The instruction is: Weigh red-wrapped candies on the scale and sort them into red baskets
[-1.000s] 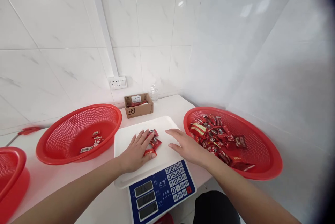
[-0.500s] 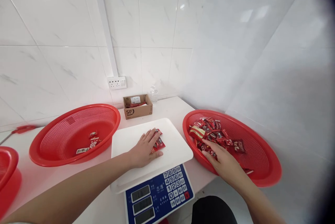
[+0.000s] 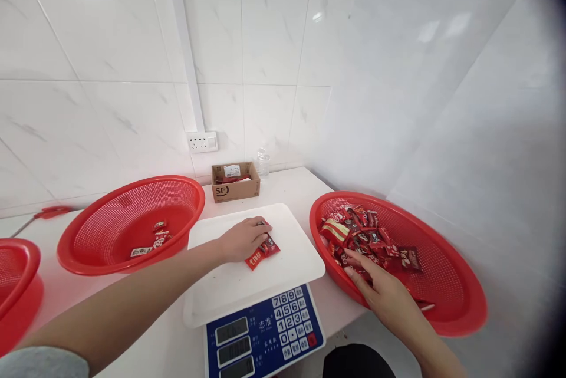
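Note:
My left hand (image 3: 243,239) lies over the white tray of a digital scale (image 3: 207,301), its fingers curled round small red snack packets (image 3: 269,245). Part of those packets sticks out past the fingers, and the fingertips are partly hidden. At the near edge of the right red basket (image 3: 442,248), my right hand (image 3: 380,286) reaches in with thumb and fingers apart. Its fingertips rest at a heap of red and dark wrapped snack packets (image 3: 367,230), and nothing is visibly gripped.
Another red mesh basket (image 3: 106,204) on the left holds a few small packets. Part of a third red basket (image 3: 30,248) shows at the left edge. Behind the scale stand a cardboard box (image 3: 236,190) and a clear plastic bottle (image 3: 263,163) against the tiled wall.
My left hand's fingers have gone from spread flat to curled round the red packets, and more of the packets shows. My right hand stays at the right basket, little changed.

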The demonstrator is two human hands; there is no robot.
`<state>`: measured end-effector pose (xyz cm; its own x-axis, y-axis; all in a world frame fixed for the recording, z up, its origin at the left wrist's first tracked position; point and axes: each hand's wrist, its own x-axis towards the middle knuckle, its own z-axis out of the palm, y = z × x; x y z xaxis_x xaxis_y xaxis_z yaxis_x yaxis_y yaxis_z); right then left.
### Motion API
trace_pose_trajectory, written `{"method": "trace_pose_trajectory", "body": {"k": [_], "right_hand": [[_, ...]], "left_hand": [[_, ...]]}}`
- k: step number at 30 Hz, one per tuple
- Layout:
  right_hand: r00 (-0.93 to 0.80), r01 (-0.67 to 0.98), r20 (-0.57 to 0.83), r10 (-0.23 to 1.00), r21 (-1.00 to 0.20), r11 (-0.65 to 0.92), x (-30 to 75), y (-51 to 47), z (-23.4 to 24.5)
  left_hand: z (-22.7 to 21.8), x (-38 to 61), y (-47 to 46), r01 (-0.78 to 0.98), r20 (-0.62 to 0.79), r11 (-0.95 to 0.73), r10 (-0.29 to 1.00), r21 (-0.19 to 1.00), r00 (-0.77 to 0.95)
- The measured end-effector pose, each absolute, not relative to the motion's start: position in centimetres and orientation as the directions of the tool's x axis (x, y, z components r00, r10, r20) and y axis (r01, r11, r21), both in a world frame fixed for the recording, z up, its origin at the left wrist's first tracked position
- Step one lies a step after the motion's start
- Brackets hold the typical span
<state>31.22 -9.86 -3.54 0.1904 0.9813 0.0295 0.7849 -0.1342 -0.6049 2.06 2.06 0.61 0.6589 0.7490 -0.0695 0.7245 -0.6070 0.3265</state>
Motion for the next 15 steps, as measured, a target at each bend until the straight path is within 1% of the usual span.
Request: {"method": "trace_pose_trajectory", "body": {"k": [4,7,10,15], "right_hand": [[0.193,0.785,0.049,0.98,-0.607,-0.124,31.3,-10.0,-3.5],[0.193,0.781,0.057,0.98,-0.613,-0.118,31.2,-10.0,-3.5],[0.189,0.774,0.05,0.981,-0.622,-0.118,31.2,-10.1,-3.4],[0.182,0.777,0.047,0.982,-0.619,-0.115,31.3,-10.1,-3.5]], "left_hand": [[1.2,2.2,3.6,0.75,-0.129,-0.589,0.754,0.303,0.644],[1.0,2.6,4.3,0.758,-0.128,-0.574,0.765,0.311,0.631],[0.6,3.0,4.4,0.767,-0.089,-0.549,0.791,0.331,0.605],[0.4,2.7,4.3,0.743,0.022,-0.543,0.813,0.392,0.582]]}}
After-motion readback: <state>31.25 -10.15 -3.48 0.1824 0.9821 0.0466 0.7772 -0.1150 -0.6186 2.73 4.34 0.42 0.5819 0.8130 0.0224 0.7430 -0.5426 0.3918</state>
